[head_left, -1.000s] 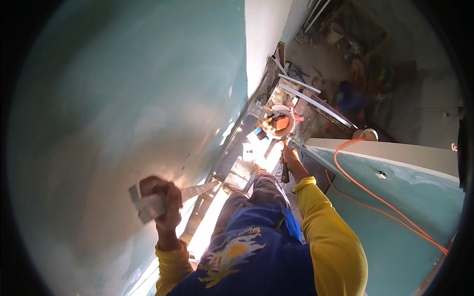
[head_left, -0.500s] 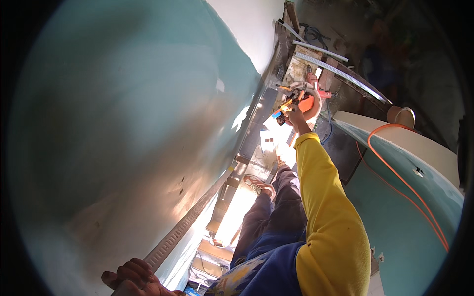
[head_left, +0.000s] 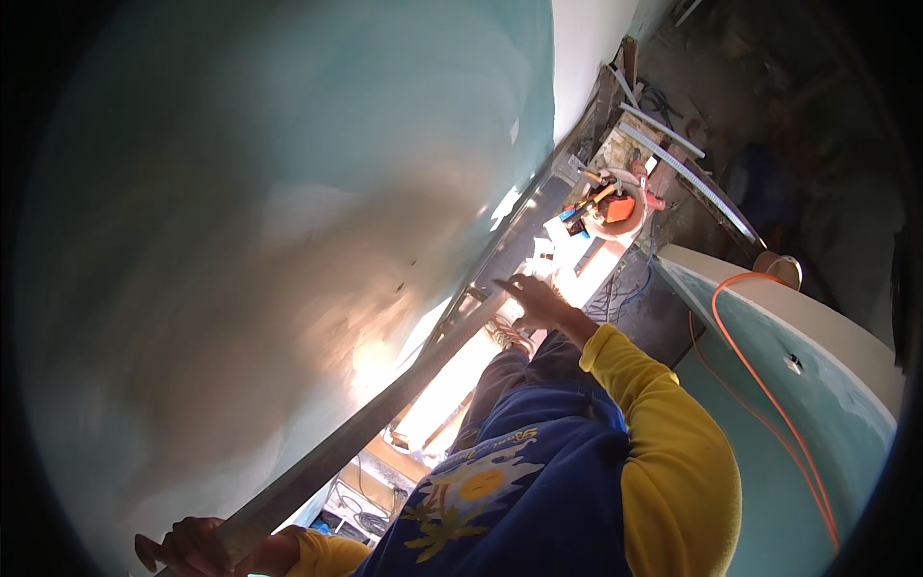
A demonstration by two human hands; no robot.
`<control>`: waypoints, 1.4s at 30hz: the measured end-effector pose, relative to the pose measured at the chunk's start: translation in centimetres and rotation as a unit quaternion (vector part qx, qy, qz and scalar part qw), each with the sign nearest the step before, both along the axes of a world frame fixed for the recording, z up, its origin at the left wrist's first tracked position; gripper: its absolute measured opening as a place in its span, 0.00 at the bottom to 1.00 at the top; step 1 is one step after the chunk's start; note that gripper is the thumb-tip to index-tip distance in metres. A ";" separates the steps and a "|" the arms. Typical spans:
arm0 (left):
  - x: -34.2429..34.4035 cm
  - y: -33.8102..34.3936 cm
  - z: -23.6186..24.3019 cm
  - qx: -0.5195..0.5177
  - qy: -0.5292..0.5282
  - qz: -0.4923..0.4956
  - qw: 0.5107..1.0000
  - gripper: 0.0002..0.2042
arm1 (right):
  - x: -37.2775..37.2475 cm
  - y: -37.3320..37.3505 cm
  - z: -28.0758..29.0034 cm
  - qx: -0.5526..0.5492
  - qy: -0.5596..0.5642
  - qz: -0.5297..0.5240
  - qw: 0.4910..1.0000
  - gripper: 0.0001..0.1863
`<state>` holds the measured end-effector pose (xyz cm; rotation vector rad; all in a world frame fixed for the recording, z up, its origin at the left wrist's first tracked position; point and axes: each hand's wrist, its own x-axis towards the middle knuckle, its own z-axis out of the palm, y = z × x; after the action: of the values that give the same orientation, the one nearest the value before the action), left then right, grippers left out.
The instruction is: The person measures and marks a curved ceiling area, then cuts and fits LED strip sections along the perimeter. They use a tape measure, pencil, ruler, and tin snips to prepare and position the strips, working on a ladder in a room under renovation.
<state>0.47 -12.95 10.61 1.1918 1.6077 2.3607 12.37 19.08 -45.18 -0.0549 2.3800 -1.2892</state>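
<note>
Holding a long grey bar point(head_left: 356, 433) on a slant in front of the body, alongside the teal wall point(head_left: 288, 192). Clamped firmly around its lower end with the fingers of the left hand point(head_left: 197, 548). Reaching to its upper end with the right hand point(head_left: 538, 306), with fingers apart and index stretched out over the tip; cannot tell whether gripping there or only touching. Just below the right fingers, a shoe point(head_left: 510, 337). Beyond those fingers and to the right, a round bucket point(head_left: 635, 229) with an orange piece point(head_left: 618, 209) and hand tools inside, and a red power tool point(head_left: 656, 201) close beside it. Farther beyond the fingers, a pale perforated strip point(head_left: 687, 178). Well to their right, an orange cord point(head_left: 764, 385) hanging in a loop.
</note>
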 end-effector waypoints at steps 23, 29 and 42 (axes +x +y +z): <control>9.2 -21.3 22.5 0.219 0.110 0.442 0.863 0.26 | -4.7 4.6 48.0 0.203 0.812 -0.168 0.521 0.19; 10.5 -29.0 28.8 0.203 0.149 0.496 0.831 0.22 | -8.5 -0.6 61.7 0.211 0.838 -0.229 0.447 0.23; 10.6 -29.0 34.3 0.220 0.196 0.473 0.830 0.23 | -13.7 -2.3 73.4 0.229 0.855 -0.256 0.389 0.18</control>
<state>11.08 -41.98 44.86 1.1433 2.2548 3.4215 -1.29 16.74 28.17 -1.0310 4.7680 -0.1680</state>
